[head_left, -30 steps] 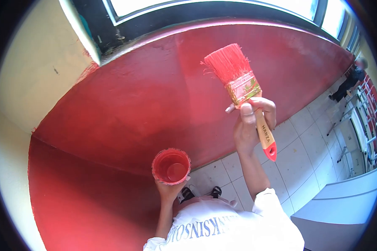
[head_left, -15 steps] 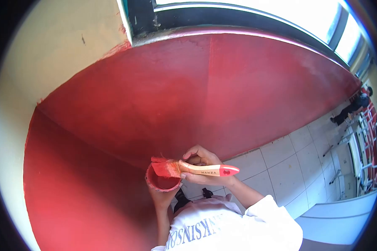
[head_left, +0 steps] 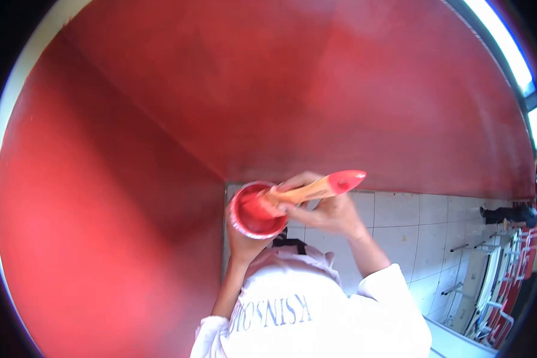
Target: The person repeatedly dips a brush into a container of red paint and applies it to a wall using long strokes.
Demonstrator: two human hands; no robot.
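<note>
My left hand (head_left: 243,246) is wrapped around a small round paint pot (head_left: 235,222) from below, most of its fingers hidden behind it. Red paint (head_left: 264,227) shows inside, and red smears coat the rim. In my right hand (head_left: 334,215) is a flat paintbrush (head_left: 307,192) with a wooden handle and a red end, gripped close to its bristles. The bristles (head_left: 259,207) are red and dip inside the mouth of the pot, tilted down to the left.
Red walls (head_left: 268,77) meet in a corner just ahead and to the left. Pale floor tiles (head_left: 397,218) run off to the right. Metal-framed furniture (head_left: 480,286) stands at far right, with another person (head_left: 510,215) beyond it. A bright window strip (head_left: 504,45) edges the upper right.
My view has tilted down towards the floor and wall corner. The brush, earlier held across the top of the pot, now points down with its bristles inside it.
</note>
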